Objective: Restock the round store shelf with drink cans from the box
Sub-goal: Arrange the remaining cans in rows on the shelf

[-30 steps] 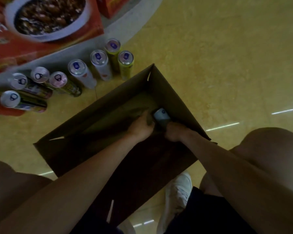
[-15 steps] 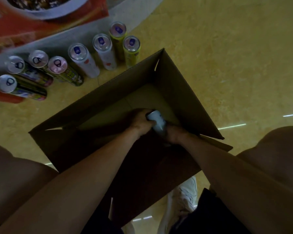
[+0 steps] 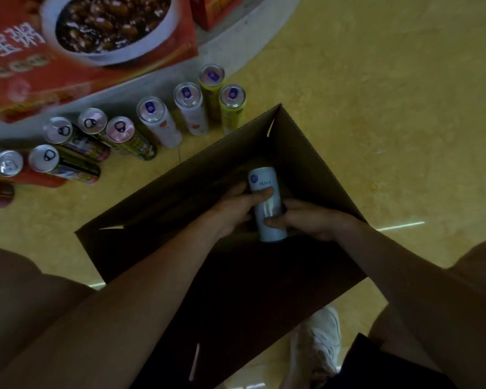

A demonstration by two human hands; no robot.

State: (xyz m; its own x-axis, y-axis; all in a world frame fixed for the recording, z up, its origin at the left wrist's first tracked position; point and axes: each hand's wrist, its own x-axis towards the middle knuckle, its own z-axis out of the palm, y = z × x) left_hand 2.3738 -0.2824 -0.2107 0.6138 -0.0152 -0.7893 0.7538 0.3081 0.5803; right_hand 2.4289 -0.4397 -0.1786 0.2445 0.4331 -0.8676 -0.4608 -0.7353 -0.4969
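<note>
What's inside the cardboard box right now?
One pale RIO can, gripped by the left hand and right hand. The cardboard box looks bare beyond it; its near part is dark and covered by forearms.

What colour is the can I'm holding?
The can is pale bluish white; head view.

The can (image 3: 267,204) at the left hand (image 3: 232,210) was pale blue-white with dark lettering, the box (image 3: 314,164) brown. Beyond that hand were yellow-green cans (image 3: 230,119), white cans (image 3: 163,127) with orange marks and dark multicoloured cans (image 3: 135,141) on mottled yellow floor (image 3: 376,108)
</note>
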